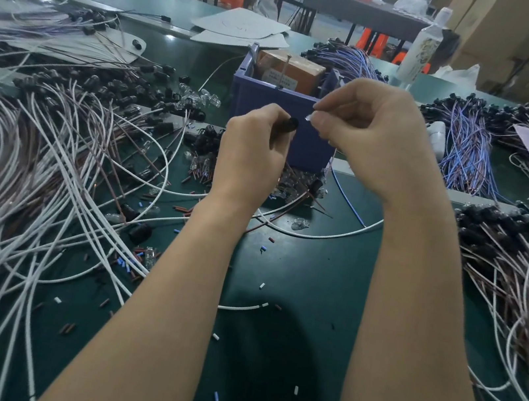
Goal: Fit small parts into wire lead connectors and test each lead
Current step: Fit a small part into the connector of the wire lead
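We note both hands raised over the green table (293,291), in front of a blue bin (271,104).

Left hand (253,153): fingers curled, gripping a black connector (291,124). The connector's end pokes out above the thumb and faces the right hand. Brown wires show below the hand; we cannot tell which of them belong to this connector.

Right hand (367,130): thumb and forefinger pinch a small clear bulb (308,117), the other fingers folded loosely. Bulb and connector sit just beside each other with a slim gap between them, not joined.

Inside the bin we see an orange-brown box (290,69) with a printed label; the print is too small to read.

Left of the bin, a heap of white and brown leads (56,150) fans toward us, with black connectors at the far ends. Loose bulbs (205,97) lie near the bin's left corner, and more lie on the table under the left hand.

To the right we log a bundle of blue and purple leads (464,155), and nearer to us a second heap of leads (522,269), brown and white.

A white bottle (422,45) stands behind the bin, to the right.

Short bits of insulation (262,285), white, blue and brown, are scattered over the table around the forearms.
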`<state>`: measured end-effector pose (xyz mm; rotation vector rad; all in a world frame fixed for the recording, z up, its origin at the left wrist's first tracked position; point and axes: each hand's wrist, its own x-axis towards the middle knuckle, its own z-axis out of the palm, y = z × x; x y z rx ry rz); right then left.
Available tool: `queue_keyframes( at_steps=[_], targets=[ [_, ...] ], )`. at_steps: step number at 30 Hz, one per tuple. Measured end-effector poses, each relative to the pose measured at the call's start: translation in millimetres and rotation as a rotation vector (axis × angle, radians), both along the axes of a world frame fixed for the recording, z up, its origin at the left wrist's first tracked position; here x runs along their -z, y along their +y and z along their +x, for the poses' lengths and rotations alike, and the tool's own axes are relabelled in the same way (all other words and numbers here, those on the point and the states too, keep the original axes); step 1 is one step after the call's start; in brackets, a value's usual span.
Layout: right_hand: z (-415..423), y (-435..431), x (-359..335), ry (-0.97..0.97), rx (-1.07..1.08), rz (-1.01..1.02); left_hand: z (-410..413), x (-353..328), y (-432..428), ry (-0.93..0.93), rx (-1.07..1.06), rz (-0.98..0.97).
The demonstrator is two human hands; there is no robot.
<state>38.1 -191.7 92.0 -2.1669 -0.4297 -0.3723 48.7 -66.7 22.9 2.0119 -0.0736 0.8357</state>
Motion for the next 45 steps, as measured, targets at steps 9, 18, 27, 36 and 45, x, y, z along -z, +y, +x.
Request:
queue_keyframes(
  at_steps=[9,18,27,36,45],
  targets=[
    [2,5,3,-0.044,0.039,-0.077,0,-3,0,0.042,-0.012,0.033],
    [2,9,4,-0.097,0.112,-0.172,-3,-8,-1,0.096,-0.005,0.131],
    [8,4,12,-0.060,0.181,-0.201,-4,-14,4,0.212,0.204,0.098],
    [12,-10,23,0.172,-0.008,0.334,-5,-13,14,0.183,0.355,-0.020],
    [18,-8,29,0.268,-0.028,0.509,-7,-15,12,0.159,0.315,0.009]
  ],
)
